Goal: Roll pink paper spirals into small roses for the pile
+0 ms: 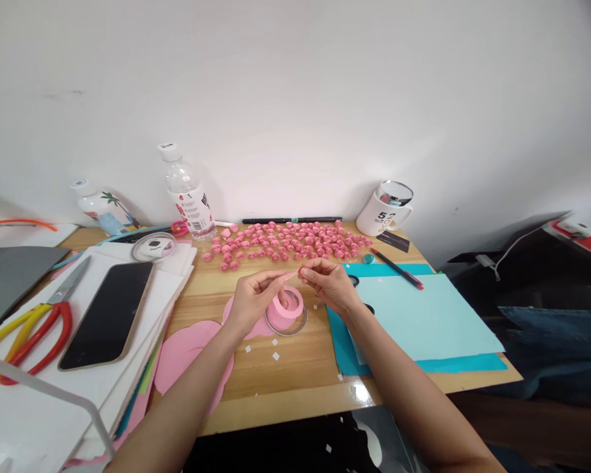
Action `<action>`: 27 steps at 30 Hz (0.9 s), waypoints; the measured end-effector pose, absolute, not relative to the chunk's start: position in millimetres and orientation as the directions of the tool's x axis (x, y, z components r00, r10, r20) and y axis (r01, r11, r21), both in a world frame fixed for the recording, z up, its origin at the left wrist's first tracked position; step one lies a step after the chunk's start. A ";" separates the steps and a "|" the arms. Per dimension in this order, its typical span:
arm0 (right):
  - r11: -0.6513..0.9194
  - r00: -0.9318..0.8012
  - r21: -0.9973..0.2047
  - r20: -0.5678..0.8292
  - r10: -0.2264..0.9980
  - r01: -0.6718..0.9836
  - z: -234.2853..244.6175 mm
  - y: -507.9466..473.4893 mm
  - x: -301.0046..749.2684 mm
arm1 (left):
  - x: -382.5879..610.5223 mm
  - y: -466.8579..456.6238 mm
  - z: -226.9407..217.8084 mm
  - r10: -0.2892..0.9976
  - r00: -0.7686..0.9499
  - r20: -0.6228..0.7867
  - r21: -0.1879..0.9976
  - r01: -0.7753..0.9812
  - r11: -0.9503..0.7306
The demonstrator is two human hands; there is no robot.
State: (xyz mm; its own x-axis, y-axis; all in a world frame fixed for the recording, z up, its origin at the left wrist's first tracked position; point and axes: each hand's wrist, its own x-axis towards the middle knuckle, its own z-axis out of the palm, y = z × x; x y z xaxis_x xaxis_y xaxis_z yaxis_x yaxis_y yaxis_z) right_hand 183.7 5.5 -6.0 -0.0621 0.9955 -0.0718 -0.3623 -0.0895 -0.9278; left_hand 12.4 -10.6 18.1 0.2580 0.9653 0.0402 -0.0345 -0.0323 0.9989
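Both my hands meet over the middle of the wooden desk (295,374). My left hand (254,295) and my right hand (328,281) each pinch one end of a pink paper strip (291,303) that curls down in a loop between them. Below the loop lies a round clear lid (286,323) on a pink paper sheet (190,355). Behind my hands, several small pink paper roses (285,242) are spread across the desk.
Light blue paper (423,315) lies to the right with a red pen (398,269). A mug (385,210) and water bottle (187,194) stand at the back. A phone (109,312) and red-handled scissors (44,315) lie on white sheets to the left.
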 end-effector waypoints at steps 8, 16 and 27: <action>-0.094 -0.032 -0.926 -0.088 0.996 -0.365 -9.5 6.8 184.3 | 12.2 -10.5 17.2 0.965 0.257 0.054 0.998 -0.024 -0.050; -0.106 -0.047 -0.917 -0.096 0.994 -0.385 -7.8 7.6 186.6 | 12.5 -10.1 16.3 0.974 0.223 0.049 0.999 -0.031 -0.043; -0.004 -0.008 -0.954 -0.002 1.000 -0.301 -7.9 6.4 186.1 | 12.0 -10.0 16.2 0.972 0.230 0.035 0.999 -0.025 -0.030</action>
State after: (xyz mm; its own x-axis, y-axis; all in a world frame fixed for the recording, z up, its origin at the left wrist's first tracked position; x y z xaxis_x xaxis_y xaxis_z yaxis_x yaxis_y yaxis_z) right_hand 186.1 6.4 -7.9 -0.0080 1.0000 -0.0016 -0.3012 -0.0039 -0.9536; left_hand 12.0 -10.0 16.2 0.2304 0.9725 0.0352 -0.0247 -0.0304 0.9992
